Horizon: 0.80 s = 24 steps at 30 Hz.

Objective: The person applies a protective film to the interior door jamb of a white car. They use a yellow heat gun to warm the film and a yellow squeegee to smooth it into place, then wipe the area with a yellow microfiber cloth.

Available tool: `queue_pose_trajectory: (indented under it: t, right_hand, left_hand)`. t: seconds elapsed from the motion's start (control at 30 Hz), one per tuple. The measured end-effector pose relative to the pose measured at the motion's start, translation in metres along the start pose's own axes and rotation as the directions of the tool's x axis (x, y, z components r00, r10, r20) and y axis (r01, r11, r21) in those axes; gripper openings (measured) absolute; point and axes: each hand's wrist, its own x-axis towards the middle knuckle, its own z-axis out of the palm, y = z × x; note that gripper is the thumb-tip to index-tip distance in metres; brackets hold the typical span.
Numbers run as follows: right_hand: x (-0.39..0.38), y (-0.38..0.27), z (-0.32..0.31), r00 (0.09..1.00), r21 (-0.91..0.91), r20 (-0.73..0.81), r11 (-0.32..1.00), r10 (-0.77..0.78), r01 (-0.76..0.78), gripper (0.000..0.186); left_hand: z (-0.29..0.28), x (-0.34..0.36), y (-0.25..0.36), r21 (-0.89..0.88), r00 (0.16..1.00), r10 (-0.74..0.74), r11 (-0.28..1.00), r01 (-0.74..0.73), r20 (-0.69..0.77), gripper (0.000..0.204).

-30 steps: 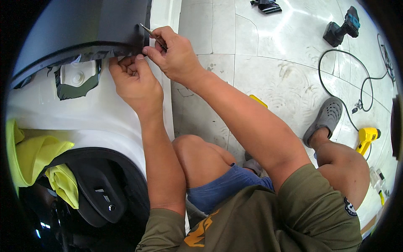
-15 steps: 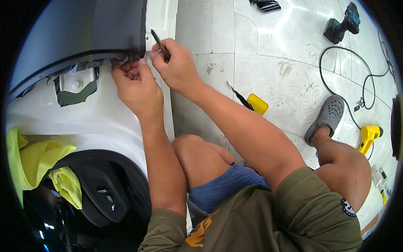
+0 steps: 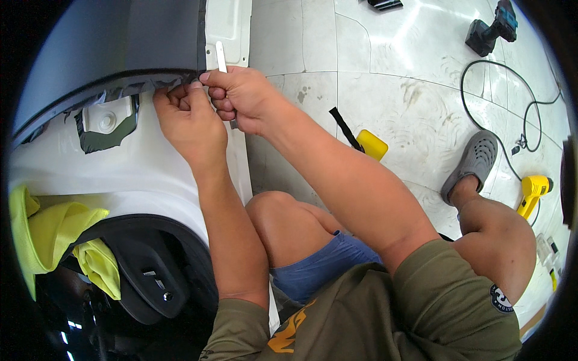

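A dark grey film (image 3: pixel 162 36) covers the car's panel, its loose, wrinkled edge (image 3: pixel 150 83) running along the white bodywork. My left hand (image 3: pixel 195 129) pinches that edge near the panel's corner. Beside it, thumb and forefinger of my right hand (image 3: pixel 247 99) press at the same corner, and its other fingers are curled round a slim silver tool (image 3: pixel 221 55). One end of the tool sticks up past the knuckles, the other shows below the palm. Its tip is too small to identify.
A white bracket (image 3: pixel 107 117) with a bolt shows in a cut-out. Yellow-green cloths (image 3: pixel 57 231) hang at the lower left. On the tiled floor are a yellow block (image 3: pixel 371 144) with a black strip, a cordless drill (image 3: pixel 492 29), a yellow heat gun (image 3: pixel 533 192) and a looped cable (image 3: pixel 462 90).
My right hand has turned, with the tool now lying along the palm, and its fingertips have come to the film's corner beside my left hand. My left hand stays on the edge.
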Motion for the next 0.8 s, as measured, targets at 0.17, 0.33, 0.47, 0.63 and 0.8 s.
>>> queue_pose_trajectory:
  t: [0.17,0.33,0.47,0.63,0.8]
  right_hand:
    - [-0.005,0.005,0.011,0.997,-0.044,-0.061,0.998,-0.053,0.05,0.017]
    - [-0.008,0.003,0.014,0.997,-0.068,-0.062,0.996,-0.055,0.051,0.022]
    - [-0.01,0.003,0.013,0.998,-0.065,-0.047,0.997,-0.044,0.041,0.019]
    - [-0.016,-0.002,0.004,0.981,-0.343,-0.129,0.935,-0.144,0.092,0.015]
    - [-0.017,-0.01,-0.032,0.822,-0.669,-0.283,0.715,-0.495,0.2,0.026]
  left_hand:
    - [-0.008,0.007,-0.003,-0.178,0.993,-0.113,0.977,0.119,0.043,0.013]
    - [-0.013,0.01,0.001,-0.459,0.968,-0.199,0.854,0.246,0.15,0.015]
    - [-0.013,0.008,0.005,-0.491,0.962,-0.228,0.827,0.274,0.153,0.018]
    - [-0.006,-0.002,0.007,-0.537,0.95,-0.276,0.784,0.311,0.148,0.023]
    - [-0.004,-0.014,-0.017,-0.817,0.837,-0.455,0.327,0.475,0.304,0.026]
